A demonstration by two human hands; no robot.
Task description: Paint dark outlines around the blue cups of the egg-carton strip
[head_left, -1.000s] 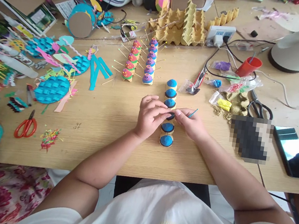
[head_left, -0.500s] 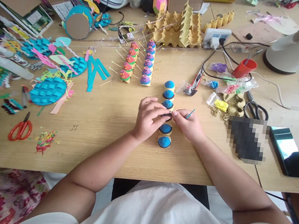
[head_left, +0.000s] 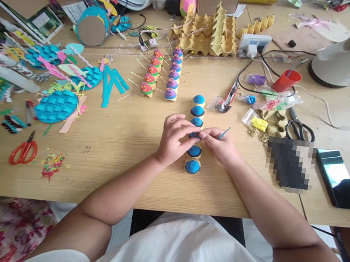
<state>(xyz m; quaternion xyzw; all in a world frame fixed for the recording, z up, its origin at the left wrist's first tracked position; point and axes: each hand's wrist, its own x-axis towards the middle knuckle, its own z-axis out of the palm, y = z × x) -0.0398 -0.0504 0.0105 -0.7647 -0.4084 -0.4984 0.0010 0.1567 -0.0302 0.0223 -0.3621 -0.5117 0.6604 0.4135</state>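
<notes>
A strip of egg-carton cups [head_left: 197,116] topped with blue domes stands on the table in front of me, running away from me. Several domes have a dark band round the base. My left hand [head_left: 175,139] grips one middle cup from the left, thumb and fingers closed round it. From the right, my right hand [head_left: 220,145] brings thumb and forefinger to the same cup, and a thin blue stick [head_left: 224,133] is tucked in its grip. The fingers hide most of that cup and the dark band on it.
Two decorated cup strips, one red-green [head_left: 152,73] and one purple-blue [head_left: 174,74], stand beyond. Clay bags, including a yellow one [head_left: 258,123], black scissors [head_left: 299,127] and a phone [head_left: 339,178] lie right. Orange scissors [head_left: 25,149] and woven blue discs [head_left: 56,105] lie left. Another person sits at left.
My fingers have shifted slightly on the middle cup, and the blue stick has tipped a little. At the lower left, the other person's arm has moved in over the table edge.
</notes>
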